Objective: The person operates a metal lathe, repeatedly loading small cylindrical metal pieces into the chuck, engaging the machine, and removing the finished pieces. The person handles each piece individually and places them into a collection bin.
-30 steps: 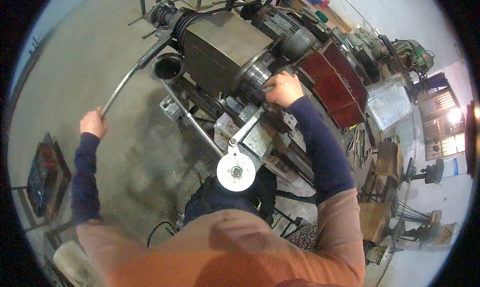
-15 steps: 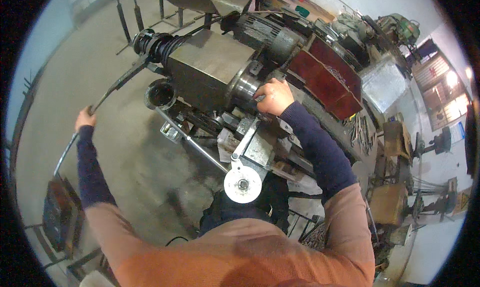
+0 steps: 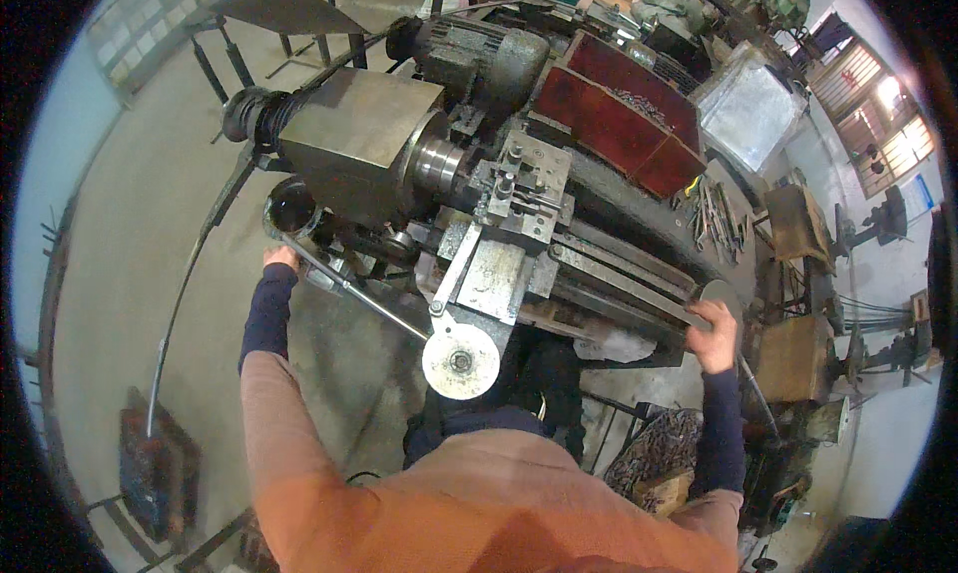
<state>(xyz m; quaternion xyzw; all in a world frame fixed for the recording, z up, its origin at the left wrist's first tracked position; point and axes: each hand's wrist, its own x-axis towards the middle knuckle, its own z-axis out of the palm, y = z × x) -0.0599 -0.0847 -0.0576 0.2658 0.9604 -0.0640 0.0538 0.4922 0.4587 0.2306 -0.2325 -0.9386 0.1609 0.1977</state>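
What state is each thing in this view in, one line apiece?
Left hand: beside the straight rod's upper end; grip unclear
Right hand: beside the grey disc; grip unclear
Curved lever: unheld
White disc: unheld
Red tray: open, small metal pieces inside
Hand tools: loosely piled
Window: bright

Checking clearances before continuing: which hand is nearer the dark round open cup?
Left. The left hand is just below the cup in the picture; the right hand is well away to its right, by the right end of the lathe bed.
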